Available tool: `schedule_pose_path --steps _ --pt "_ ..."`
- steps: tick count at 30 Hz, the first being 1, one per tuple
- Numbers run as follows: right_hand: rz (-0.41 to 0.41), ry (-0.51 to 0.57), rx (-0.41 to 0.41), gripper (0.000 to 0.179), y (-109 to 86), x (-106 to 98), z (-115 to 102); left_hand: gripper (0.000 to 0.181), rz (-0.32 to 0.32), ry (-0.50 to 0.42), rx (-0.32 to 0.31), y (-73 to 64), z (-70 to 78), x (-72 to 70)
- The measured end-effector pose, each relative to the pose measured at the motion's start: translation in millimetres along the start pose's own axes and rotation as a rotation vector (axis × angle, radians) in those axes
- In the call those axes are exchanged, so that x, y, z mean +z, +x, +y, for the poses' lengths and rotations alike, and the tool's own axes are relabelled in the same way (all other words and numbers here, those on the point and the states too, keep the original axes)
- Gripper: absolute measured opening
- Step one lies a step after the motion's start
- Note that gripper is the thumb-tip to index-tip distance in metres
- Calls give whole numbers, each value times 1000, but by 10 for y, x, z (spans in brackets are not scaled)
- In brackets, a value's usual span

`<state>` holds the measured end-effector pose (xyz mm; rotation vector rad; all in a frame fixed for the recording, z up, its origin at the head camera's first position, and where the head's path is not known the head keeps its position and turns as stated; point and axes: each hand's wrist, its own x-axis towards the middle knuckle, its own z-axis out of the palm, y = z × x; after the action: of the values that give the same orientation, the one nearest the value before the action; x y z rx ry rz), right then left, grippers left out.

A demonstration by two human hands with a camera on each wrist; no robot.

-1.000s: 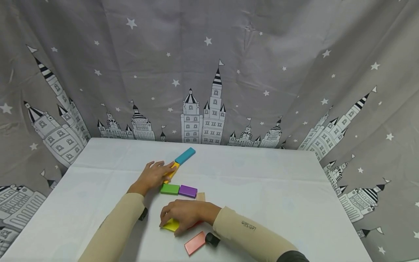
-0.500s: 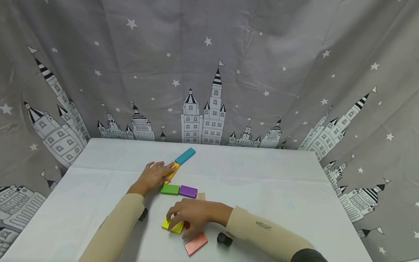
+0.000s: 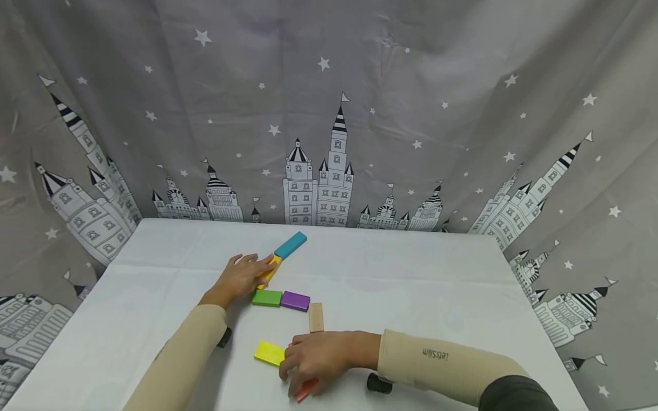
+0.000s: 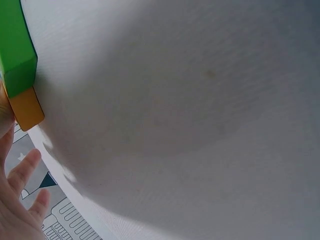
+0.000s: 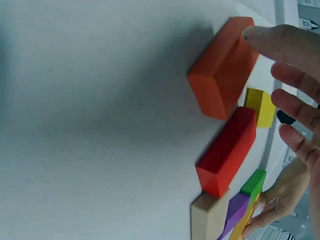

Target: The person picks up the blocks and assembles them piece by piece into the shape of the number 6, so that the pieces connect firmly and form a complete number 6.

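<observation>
My left hand (image 3: 244,278) holds a yellow-orange wooden block (image 3: 271,272) between thumb and finger. Touching that block's far end is a blue block (image 3: 291,245); by its near end lies a green block (image 3: 267,298). My right hand (image 3: 320,361) is over a salmon-coloured block (image 3: 307,389), orange in the right wrist view. There its thumb (image 5: 272,42) touches the block's top edge, while the other fingers spread apart from it. Mostly hidden under this hand in the head view, a red block (image 5: 227,150) shows beside the salmon one in the right wrist view.
A purple block (image 3: 295,301) adjoins the green one, and a plain wood block (image 3: 316,317) stands at its right end. To the left of my right hand lies a yellow block (image 3: 269,353). A grey curtain (image 3: 231,103) hangs behind the white table (image 3: 437,274).
My right hand has left the yellow block and moved right and nearer, over the salmon block. More of the plain wood block shows. My left hand stays in place.
</observation>
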<state>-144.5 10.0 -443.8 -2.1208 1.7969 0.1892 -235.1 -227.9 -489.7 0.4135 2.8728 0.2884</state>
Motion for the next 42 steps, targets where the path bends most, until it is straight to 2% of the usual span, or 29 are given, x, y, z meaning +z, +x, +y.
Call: schedule_pose_path --steps 8,17,28,37,42 --pt "-63 25 27 36 20 78 -33 51 15 3 21 -14 4 -3" --pt "-46 30 24 35 29 115 -43 52 18 13 19 -13 8 -10" --pt "-70 66 43 32 102 117 -67 53 35 15 27 -9 -3 14" --pt "-16 126 92 31 121 77 -86 54 33 17 24 -22 3 15" --pt "45 174 125 30 117 55 -71 53 34 26 30 -16 7 13"
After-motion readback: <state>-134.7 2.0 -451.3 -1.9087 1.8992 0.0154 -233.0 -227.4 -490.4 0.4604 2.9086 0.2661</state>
